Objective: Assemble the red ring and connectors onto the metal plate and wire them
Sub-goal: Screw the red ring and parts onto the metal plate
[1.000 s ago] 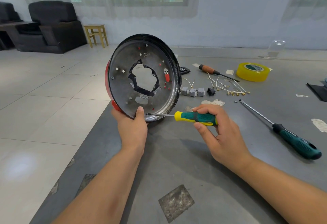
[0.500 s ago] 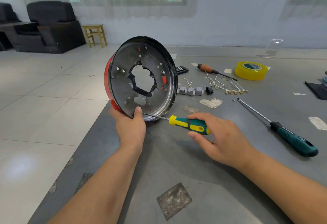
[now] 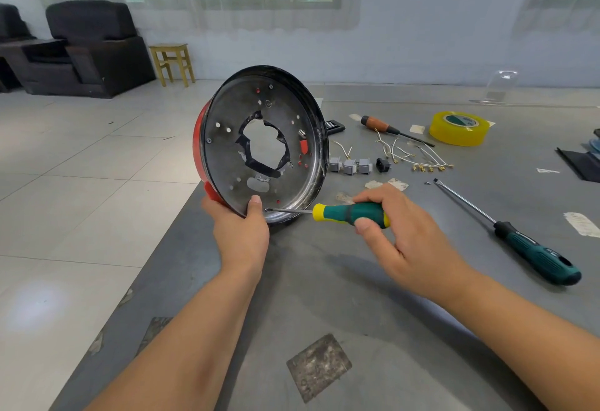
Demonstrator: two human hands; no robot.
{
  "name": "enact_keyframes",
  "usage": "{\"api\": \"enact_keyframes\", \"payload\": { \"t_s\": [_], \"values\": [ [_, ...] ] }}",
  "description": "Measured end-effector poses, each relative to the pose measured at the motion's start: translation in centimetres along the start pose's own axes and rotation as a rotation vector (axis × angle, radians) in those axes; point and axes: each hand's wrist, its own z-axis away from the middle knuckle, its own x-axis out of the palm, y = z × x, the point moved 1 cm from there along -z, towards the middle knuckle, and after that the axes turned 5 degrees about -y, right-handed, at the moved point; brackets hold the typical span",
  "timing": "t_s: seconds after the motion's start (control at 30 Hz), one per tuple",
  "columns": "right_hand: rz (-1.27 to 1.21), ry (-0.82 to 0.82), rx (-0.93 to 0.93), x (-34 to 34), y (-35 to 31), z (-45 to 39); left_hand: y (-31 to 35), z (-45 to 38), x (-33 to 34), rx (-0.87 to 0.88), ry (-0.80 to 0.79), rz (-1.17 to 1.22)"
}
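We see the left hand (image 3: 242, 232) gripping the bottom rim of the metal plate (image 3: 259, 141), which stands tilted on the table (image 3: 324, 297) with the red ring (image 3: 198, 147) behind it. The right hand (image 3: 399, 232) holds the screwdriver (image 3: 349, 214), its tip at the rim beside the left thumb. The connectors (image 3: 350, 165) and wires (image 3: 409, 154) lie beyond.
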Motion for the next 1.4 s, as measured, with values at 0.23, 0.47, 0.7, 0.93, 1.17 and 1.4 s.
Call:
{"api": "enact_keyframes", "payload": {
  "t_s": [0.23,0.47,0.7,0.93,1.17,1.4],
  "values": [
    [-0.036,0.011,0.159,-0.2,-0.4,-0.4,-0.1,0.1,0.0,0.030,-0.013,-0.020],
    [-0.061,0.009,0.186,-0.4,-0.3,-0.5,-0.3,0.0,0.1,0.036,-0.011,-0.045],
    [-0.146,-0.139,0.134,-1.5,-0.6,-0.7,-0.2,0.1,0.1,0.042,-0.022,-0.040],
    [0.052,0.030,0.260,-1.1,-1.0,-1.1,0.0,0.5,0.1,0.060,-0.040,-0.073],
    [-0.147,-0.061,0.100,-1.8,-1.4,-1.5,0.3,0.7,0.3,0.049,-0.037,-0.105],
    [0.103,0.008,0.158,-1.9,-1.5,-1.7,0.1,0.6,0.2,0.030,-0.036,-0.096]
  ]
}}
